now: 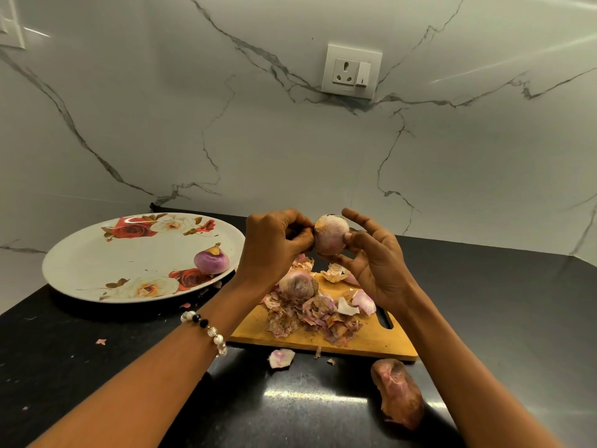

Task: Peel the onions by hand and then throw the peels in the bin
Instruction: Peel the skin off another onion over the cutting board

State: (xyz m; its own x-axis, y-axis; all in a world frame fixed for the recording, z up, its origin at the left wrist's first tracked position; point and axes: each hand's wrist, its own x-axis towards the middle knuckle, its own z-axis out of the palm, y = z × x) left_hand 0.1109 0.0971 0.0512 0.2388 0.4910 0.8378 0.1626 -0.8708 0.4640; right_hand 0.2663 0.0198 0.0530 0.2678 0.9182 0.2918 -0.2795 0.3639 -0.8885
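- Two hands met at one onion [331,234], held in the air above the board [368,345].
- Right hand [374,263]: fingers curled round onion, cradling it from right and below.
- Left hand [274,244]: fingertips pinched on skin at onion's left end, so skin would likely pull leftward.
- Axis: appeared roughly level, ends left and right.
- Peels [310,315]: heaped on board directly below, around a second onion [298,285].
- Plate [97,253]: left, bearing peeled onion [211,260].
- Bin: not in view.

The left hand's curled fingers [292,232] hide whatever they pinch at the pale, half-peeled round onion [331,234] — skin or stem, unclear. Loose papery peels [310,315] bury the base of a second onion [297,284]. A white wall switch plate [11,22] is cut off by the left edge.
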